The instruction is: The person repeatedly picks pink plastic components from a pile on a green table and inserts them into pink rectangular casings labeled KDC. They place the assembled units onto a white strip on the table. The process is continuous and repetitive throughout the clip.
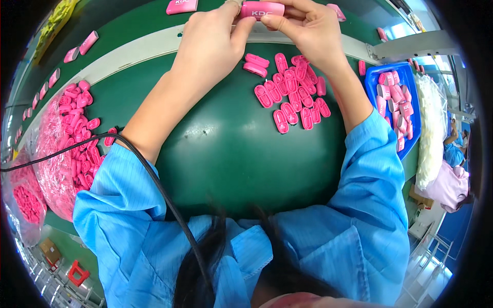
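Both my hands meet at the far edge of the green table (221, 154), over a pale rail (149, 51). Between them is a glossy pink plastic casing (263, 10) with white lettering on its side. My left hand (213, 38) pinches its left end, and the fingertips are partly cut off by the frame edge. My right hand (316, 33) holds the right end between thumb and fingers. Below the hands lies a loose group of small oval pink end caps (290, 90), several with their hollow side up. Two more caps (256, 64) rest just to the left of that group.
A blue tray (371, 92) of pink casings stands at the right, beside a whitish plastic bag (430, 133). At the left, pink caps (82, 154) spill from a clear bag (54, 159). A black cable (159, 185) crosses my left sleeve. More casings (89, 42) line the area beyond the rail.
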### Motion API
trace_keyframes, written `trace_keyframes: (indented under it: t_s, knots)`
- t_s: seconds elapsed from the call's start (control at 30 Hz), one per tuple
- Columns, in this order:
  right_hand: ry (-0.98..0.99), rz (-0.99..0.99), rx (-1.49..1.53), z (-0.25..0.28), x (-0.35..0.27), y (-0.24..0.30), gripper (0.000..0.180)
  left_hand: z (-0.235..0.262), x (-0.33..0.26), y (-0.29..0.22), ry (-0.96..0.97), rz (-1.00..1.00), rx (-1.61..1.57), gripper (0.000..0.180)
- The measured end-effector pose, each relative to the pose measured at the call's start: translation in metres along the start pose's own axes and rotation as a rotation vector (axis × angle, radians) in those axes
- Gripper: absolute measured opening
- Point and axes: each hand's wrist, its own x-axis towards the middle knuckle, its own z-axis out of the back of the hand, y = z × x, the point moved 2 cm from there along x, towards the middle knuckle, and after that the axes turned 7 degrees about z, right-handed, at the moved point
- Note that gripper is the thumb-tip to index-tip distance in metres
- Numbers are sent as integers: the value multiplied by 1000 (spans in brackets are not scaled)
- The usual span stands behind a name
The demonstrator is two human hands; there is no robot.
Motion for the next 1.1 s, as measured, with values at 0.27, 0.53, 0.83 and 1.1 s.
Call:
trace_keyframes:
  t_s: [0.27, 0.53, 0.83, 1.1]
  knots:
    - [27, 3, -403, 7, 57, -25, 25, 6, 11, 23, -252, -372, 251, 28]
    - [43, 124, -1046, 40, 64, -42, 34, -8, -12, 11, 156, -295, 255, 21]
    - [350, -60, -643, 21, 14, 5, 33, -13, 0, 25, 133, -235, -9, 30]
    - [364, 195, -734, -7, -24, 10, 33, 12, 19, 51, 81, 132, -422, 29]
